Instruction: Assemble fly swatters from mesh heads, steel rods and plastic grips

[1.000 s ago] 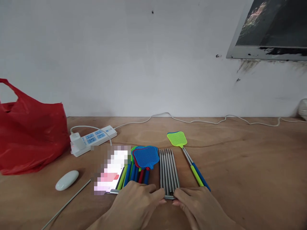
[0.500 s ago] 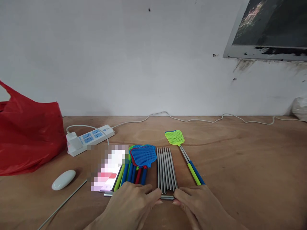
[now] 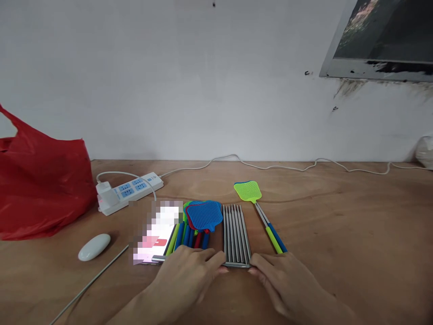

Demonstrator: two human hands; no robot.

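Note:
A silver metal tube (image 3: 237, 265) lies crosswise at the near ends of a row of several similar metal tubes (image 3: 236, 232). My left hand (image 3: 189, 275) is closed on it, and its left end shows beyond my knuckles. At the right end, the fingers of my right hand (image 3: 280, 280) pinch the same tube. Several fly swatters (image 3: 204, 216) with blue, red and green heads are stacked just beyond my left hand, their handles partly hidden by it. Past my right hand lie a lime-green fly swatter (image 3: 248, 192) and a blue one (image 3: 277, 237) mostly underneath.
A phone with a blurred screen (image 3: 158, 234) lies left of the swatters. Farther left are a white power strip (image 3: 135, 192), a white mouse-shaped object (image 3: 94, 247) and a red plastic bag (image 3: 43, 185). A thin cable (image 3: 91, 282) crosses the table's left front.
Both hands have brought the crosswise tube slightly forward, so it now meets the near ends of the row. The whole view has shifted a little.

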